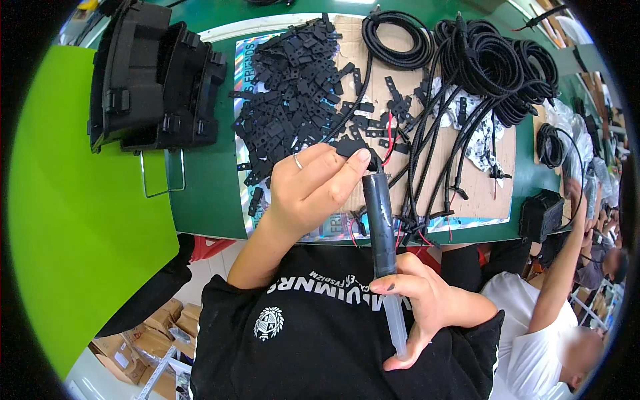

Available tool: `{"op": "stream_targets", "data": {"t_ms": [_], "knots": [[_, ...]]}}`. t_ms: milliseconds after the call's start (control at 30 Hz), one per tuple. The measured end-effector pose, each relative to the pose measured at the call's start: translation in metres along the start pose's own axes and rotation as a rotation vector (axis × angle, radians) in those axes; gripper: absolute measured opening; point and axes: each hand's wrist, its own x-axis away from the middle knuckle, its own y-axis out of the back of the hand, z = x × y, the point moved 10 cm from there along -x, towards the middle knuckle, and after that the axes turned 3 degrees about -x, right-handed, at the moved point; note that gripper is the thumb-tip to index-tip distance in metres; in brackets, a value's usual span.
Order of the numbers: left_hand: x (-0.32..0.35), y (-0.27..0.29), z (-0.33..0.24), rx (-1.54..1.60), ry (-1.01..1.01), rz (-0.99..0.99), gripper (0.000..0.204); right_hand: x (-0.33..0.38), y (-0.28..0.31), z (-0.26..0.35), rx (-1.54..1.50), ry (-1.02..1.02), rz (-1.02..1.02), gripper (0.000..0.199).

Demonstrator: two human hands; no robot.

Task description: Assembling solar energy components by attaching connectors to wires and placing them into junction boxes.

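Between the fingers of my left hand point(308, 190), over the front of the table, is a small flat black plastic piece point(349, 147). A syringe point(381, 223) filled with something black slants up to it, its tip beside the piece. My right hand point(432, 303) grips the lower barrel, with the thumb at the end of the pale plunger point(395, 323). Whether the tip touches the piece is hard to make out. A thin red wire point(389, 137) rises just behind the tip. Dark smudges mark my right fingers.
A heap of small black plastic pieces point(293, 93) covers the left of the work mat. Coiled black braided cables point(483, 63) lie on cardboard point(492, 190) to the right. Black bins point(133, 80) stand far left, a black box point(541, 215) right. A person in white point(527, 327) sits nearby.
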Motion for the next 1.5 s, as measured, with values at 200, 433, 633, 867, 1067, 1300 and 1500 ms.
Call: {"op": "stream_targets", "data": {"t_ms": [200,433,633,867,1067,1300,1500], "knots": [[0.001,0.0,0.001,0.003,0.038,0.033,0.046,0.001,-0.001,0.001,0.0,0.012,-0.009,0.11],[0.002,0.004,0.003,-0.014,0.023,-0.053,0.045,0.003,-0.002,0.001,-0.01,0.011,-0.008,0.11],[0.003,0.003,0.004,0.003,0.067,-0.008,0.045,0.004,-0.002,0.001,-0.018,0.006,-0.012,0.109],[0.009,0.002,0.015,0.089,0.209,0.022,0.052,0.003,-0.003,0.002,-0.024,0.016,-0.011,0.109],[0.011,0.001,0.018,0.184,0.242,0.035,0.054,0.004,-0.002,0.004,-0.018,0.038,-0.026,0.109],[0.023,-0.006,0.031,0.353,0.346,0.155,0.042,0.004,-0.006,0.004,-0.011,0.035,0.021,0.109],[0.035,-0.009,0.04,0.553,0.401,0.146,0.039,0.0,-0.008,0.008,-0.036,0.083,0.025,0.108]]}}
